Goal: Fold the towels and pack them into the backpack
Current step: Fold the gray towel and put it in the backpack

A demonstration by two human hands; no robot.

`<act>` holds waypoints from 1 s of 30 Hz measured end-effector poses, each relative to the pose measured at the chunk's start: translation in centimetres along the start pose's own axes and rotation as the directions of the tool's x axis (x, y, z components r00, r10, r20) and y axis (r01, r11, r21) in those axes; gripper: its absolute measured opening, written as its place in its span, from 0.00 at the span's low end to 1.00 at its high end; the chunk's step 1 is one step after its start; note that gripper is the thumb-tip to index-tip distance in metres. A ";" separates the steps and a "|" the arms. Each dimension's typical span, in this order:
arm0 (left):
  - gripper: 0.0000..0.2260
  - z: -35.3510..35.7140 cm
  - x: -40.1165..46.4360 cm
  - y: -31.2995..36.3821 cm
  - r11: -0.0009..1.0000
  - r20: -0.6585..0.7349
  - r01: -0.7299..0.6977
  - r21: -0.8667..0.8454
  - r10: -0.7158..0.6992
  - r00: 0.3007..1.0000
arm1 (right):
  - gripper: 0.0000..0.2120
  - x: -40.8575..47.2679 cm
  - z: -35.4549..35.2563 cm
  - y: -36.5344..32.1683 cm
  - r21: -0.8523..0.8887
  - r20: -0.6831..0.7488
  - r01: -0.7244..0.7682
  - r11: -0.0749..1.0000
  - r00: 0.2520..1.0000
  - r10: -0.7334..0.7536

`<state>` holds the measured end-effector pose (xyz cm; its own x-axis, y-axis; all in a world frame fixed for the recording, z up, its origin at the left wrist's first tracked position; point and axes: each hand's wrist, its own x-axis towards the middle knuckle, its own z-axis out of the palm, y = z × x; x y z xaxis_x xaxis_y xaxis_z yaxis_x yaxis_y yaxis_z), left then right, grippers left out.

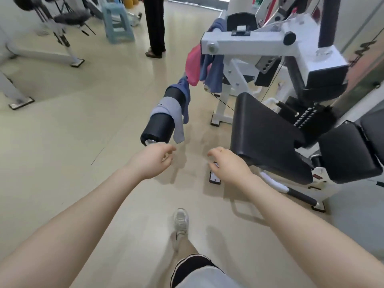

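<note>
Several towels hang over a black padded roller bar (pixel 159 129) of a gym machine: a light grey towel (pixel 172 115) nearest me, a blue towel (pixel 185 96) behind it, a pink towel (pixel 193 65) and a further blue towel (pixel 215 75) at the machine's frame. My left hand (pixel 154 160) hovers just below the roller's near end, fingers loosely curled and holding nothing. My right hand (pixel 225 163) reaches forward beside the black seat pad (pixel 264 132), fingers relaxed and holding nothing. No backpack is in view.
The white gym machine (pixel 249 42) fills the right side. A person in black trousers (pixel 154 26) stands at the back beside a pale blue stool (pixel 118 19). Another machine's legs (pixel 70 57) stand at the left. My foot (pixel 180 221) steps on beige floor.
</note>
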<state>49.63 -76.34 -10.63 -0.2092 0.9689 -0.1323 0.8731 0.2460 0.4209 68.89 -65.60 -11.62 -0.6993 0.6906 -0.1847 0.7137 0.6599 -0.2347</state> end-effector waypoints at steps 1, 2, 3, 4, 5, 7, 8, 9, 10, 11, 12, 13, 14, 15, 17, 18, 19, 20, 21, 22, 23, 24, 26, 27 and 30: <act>0.14 -0.7 2.2 -0.8 1.000 -0.011 0.004 -0.011 -0.004 1.000 | 0.18 2.8 -0.3 0.3 0.002 0.008 0.005 1.000 1.000 -0.005; 0.13 -1.5 4.4 -1.6 1.000 -0.023 0.008 -0.028 -0.009 1.000 | 0.17 5.6 -0.7 0.5 0.010 0.019 0.007 1.000 1.000 -0.007; 0.12 -2.3 6.7 -2.3 0.999 -0.029 0.016 -0.041 -0.017 0.999 | 0.17 8.5 -1.2 0.7 0.024 0.034 0.007 1.000 0.999 -0.007; 0.11 -3.2 8.9 -3.0 0.998 -0.026 0.031 -0.049 -0.032 0.999 | 0.17 11.2 -1.7 0.8 0.038 0.050 0.006 0.999 0.999 -0.008; 0.11 -4.1 11.1 -3.7 0.997 -0.016 0.052 -0.055 -0.053 0.998 | 0.17 13.8 -2.2 0.8 0.049 0.065 0.007 0.999 0.998 -0.010; 0.13 -5.5 15.1 -5.3 0.992 -0.006 0.094 -0.088 -0.095 0.995 | 0.17 18.8 -3.1 0.8 0.060 0.097 0.012 0.998 0.995 -0.018; 0.13 -6.0 17.0 -6.4 0.986 -0.012 0.117 -0.115 -0.119 0.993 | 0.17 21.2 -3.4 0.6 0.065 0.109 0.017 0.998 0.994 -0.024; 0.13 -6.3 18.8 -7.6 0.979 -0.016 0.145 -0.146 -0.149 0.989 | 0.17 23.5 -3.6 0.4 0.071 0.121 0.019 0.997 0.992 -0.028; 0.13 -6.5 20.4 -8.7 0.969 -0.018 0.174 -0.176 -0.180 0.984 | 0.16 25.6 -3.6 0.1 0.081 0.133 0.019 0.997 0.991 -0.030; 0.13 -6.6 21.8 -9.9 0.958 -0.013 0.204 -0.201 -0.210 0.978 | 0.16 27.5 -3.5 -0.2 0.092 0.148 0.019 0.996 0.988 -0.033; 0.13 -6.6 23.1 -11.0 0.950 -0.003 0.226 -0.215 -0.232 0.973 | 0.15 29.3 -3.2 -0.5 0.101 0.163 0.023 0.995 0.986 -0.039; 0.13 -6.6 24.3 -12.1 0.946 0.011 0.239 -0.219 -0.243 0.970 | 0.15 31.1 -2.9 -0.7 0.109 0.181 0.024 0.994 0.982 -0.043; 0.13 -6.6 25.7 -13.2 0.946 0.022 0.241 -0.217 -0.242 0.970 | 0.15 32.9 -2.5 -1.0 0.115 0.202 0.021 0.993 0.978 -0.044; 0.13 -6.6 27.0 -14.4 0.948 0.036 0.239 -0.211 -0.237 0.971 | 0.15 34.7 -2.2 -1.2 0.119 0.219 0.014 0.993 0.975 -0.040; 0.14 -6.8 29.8 -16.6 0.953 0.070 0.235 -0.194 -0.226 0.972 | 0.16 38.1 -1.4 -1.6 0.124 0.229 -0.007 0.992 0.973 -0.022; 0.15 -6.9 31.2 -17.8 0.956 0.086 0.229 -0.183 -0.217 0.973 | 0.16 39.8 -0.9 -1.7 0.125 0.229 -0.019 0.992 0.973 -0.010; 0.15 -7.1 32.7 -19.0 0.960 0.098 0.219 -0.174 -0.205 0.974 | 0.16 41.5 -0.3 -1.9 0.122 0.234 -0.032 0.992 0.972 0.003; 0.16 -7.4 34.1 -20.2 0.964 0.111 0.210 -0.166 -0.193 0.975 | 0.15 43.1 0.6 -2.0 0.115 0.250 -0.046 0.992 0.968 0.016; 0.16 -7.6 35.4 -21.3 0.967 0.127 0.201 -0.160 -0.182 0.975 | 0.14 44.7 1.6 -2.0 0.109 0.275 -0.066 0.992 0.961 0.034; 0.16 -7.9 36.8 -22.5 0.970 0.147 0.187 -0.154 -0.165 0.975 | 0.13 46.3 2.8 -2.1 0.102 0.295 -0.089 0.991 0.954 0.055; 0.17 -8.2 38.2 -23.6 0.975 0.170 0.168 -0.143 -0.143 0.975 | 0.11 47.8 3.9 -2.1 0.097 0.304 -0.119 0.988 0.949 0.084; 0.17 -8.5 39.5 -24.8 0.982 0.192 0.143 -0.124 -0.117 0.974 | 0.10 49.2 4.9 -2.1 0.104 0.302 -0.157 0.982 0.946 0.119; 0.17 -9.1 41.9 -27.0 0.995 0.231 0.078 -0.060 -0.062 0.971 | 0.13 51.6 6.6 -2.5 0.140 0.313 -0.258 0.956 0.928 0.204; 0.17 -9.3 43.0 -28.1 0.998 0.245 0.046 -0.032 -0.037 0.969 | 0.14 52.6 7.3 -2.8 0.142 0.329 -0.308 0.941 0.911 0.249; 0.17 -9.6 45.8 -31.3 1.000 0.312 0.000 -0.012 0.004 0.950 | 0.13 54.9 9.5 -4.1 0.105 0.365 -0.416 0.903 0.861 0.354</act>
<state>8.53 -39.43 -21.21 -0.0577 0.9130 -0.4039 0.8679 0.2458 0.4316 27.23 -33.18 -29.84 -0.3637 0.7200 -0.5910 0.9315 0.2777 -0.2349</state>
